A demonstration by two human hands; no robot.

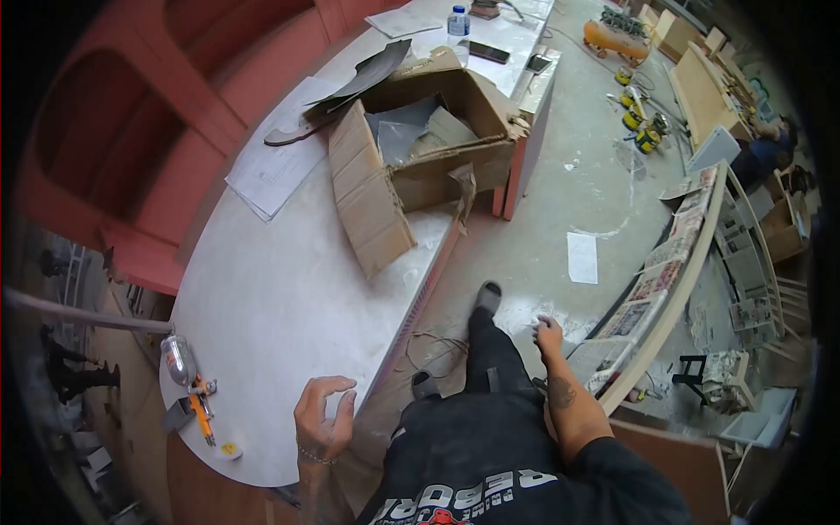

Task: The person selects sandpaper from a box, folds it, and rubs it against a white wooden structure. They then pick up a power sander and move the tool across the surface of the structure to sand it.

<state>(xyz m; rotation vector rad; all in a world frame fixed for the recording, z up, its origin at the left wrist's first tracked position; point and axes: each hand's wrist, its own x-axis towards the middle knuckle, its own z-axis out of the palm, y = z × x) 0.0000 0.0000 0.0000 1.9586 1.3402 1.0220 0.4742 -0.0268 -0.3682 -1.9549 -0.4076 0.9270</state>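
Observation:
My left hand (325, 420) is held over the near edge of the white table (289, 350). Its thumb and fingers are curved and apart, with nothing between them. My right hand (548, 335) hangs low over the floor, fingers closed; something small and pale may poke out of them, too small to name. Ahead on the table stands a torn open cardboard box (372, 206) with sheet scraps (402, 136) inside. Left of my left hand lie a tool with a clear cup (179, 360), an orange-handled tool (201, 416) and a small yellow-and-white round item (229, 451).
Papers (280, 179), a water bottle (458, 24) and a phone (487, 52) lie farther along the table. A newspaper-covered curved frame (665, 271) stands right. A cable (442, 350) and a paper sheet (582, 258) are on the floor; an orange compressor (617, 39) stands beyond.

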